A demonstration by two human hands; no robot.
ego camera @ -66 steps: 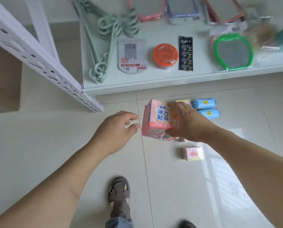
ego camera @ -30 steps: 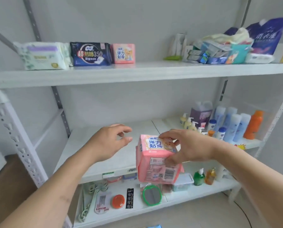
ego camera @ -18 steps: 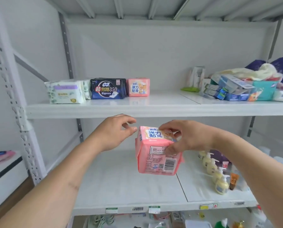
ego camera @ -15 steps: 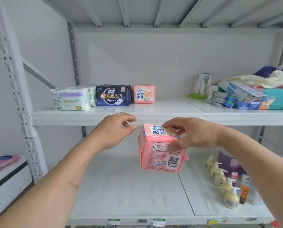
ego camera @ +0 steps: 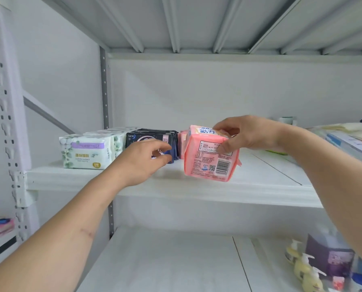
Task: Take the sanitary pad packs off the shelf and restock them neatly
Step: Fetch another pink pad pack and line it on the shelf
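Now the right hand pinches the pink pack above the shelf, left hand loosely curled, holding nothing.

On the shelf we see three packs in a row, leafy pack leftmost, dark pack right of it, our held pack rightmost and nearer, bottles on the lower shelf, near right

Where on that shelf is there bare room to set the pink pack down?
Bare shelf board runs right of the row, from the pink pack in the right hand to the clutter at the far right. The left end is crowded: white pack, dark blue pack, another pink pack, with the left hand in front.
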